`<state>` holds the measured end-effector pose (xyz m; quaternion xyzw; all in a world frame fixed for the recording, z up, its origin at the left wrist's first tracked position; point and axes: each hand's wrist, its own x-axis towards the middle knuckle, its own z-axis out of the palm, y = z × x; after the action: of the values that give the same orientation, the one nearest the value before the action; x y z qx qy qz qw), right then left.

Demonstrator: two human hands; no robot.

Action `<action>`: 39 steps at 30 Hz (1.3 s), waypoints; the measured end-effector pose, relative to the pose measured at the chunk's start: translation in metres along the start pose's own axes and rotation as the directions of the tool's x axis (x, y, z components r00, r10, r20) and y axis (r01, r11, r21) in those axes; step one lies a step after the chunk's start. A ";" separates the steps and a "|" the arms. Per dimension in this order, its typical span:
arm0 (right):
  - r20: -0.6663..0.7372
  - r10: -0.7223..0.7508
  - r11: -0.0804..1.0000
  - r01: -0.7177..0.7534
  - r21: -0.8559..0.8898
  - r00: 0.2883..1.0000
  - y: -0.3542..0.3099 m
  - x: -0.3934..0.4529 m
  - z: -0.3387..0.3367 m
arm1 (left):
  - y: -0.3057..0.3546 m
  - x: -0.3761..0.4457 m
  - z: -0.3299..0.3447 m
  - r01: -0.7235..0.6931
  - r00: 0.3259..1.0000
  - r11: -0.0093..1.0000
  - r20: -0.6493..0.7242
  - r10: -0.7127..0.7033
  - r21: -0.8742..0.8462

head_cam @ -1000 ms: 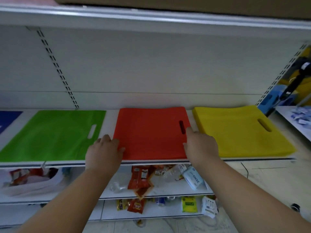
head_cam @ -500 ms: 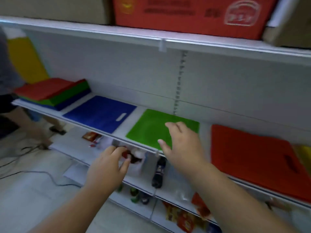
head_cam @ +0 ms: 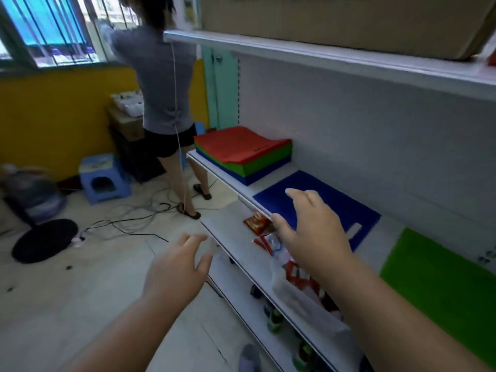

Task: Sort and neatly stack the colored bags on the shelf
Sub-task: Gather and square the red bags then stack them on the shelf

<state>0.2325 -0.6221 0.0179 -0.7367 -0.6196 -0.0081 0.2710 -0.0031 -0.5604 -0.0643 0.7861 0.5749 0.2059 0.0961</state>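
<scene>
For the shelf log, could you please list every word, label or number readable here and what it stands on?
None can be read.
Brown cardboard box on the top shelf: dark print at its upper edge, cut off.
Red snack packets on the lower shelf: print too blurred.
Wall poster: too small.

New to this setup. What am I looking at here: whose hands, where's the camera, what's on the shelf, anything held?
There is no machine here: a person wears a wide-angle camera on the head, and it looks forward and down at their own bare hands. The left hand hangs over the floor in front of the shelf, fingers spread, holding nothing. The right hand reaches out above the flat blue bag, fingers relaxed, also empty. Further along the shelf sits a mixed stack of bags, red on top, green and blue under it. A green bag lies flat nearer the camera. Snack packets fill the shelf below. Another person stands at the window.
</scene>
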 end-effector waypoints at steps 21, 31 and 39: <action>-0.044 0.269 0.944 -0.273 -0.188 0.962 -0.036 0.293 0.144 | -0.145 0.361 0.051 -0.219 0.973 0.975 0.075 0.221 -0.034; -0.130 0.668 0.603 -0.635 -0.482 0.733 -0.082 0.294 0.207 | -0.177 0.504 0.059 -0.439 0.845 0.894 0.296 0.446 -0.093; -0.208 0.675 0.530 -0.661 -0.531 0.708 -0.082 0.285 0.230 | -0.187 0.529 0.066 -0.474 0.795 0.865 0.342 0.501 -0.164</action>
<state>0.1490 -0.2619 -0.0477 -0.9619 -0.2611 -0.0799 0.0127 -0.0012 0.0040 -0.0835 0.9280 0.3164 0.0901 0.1748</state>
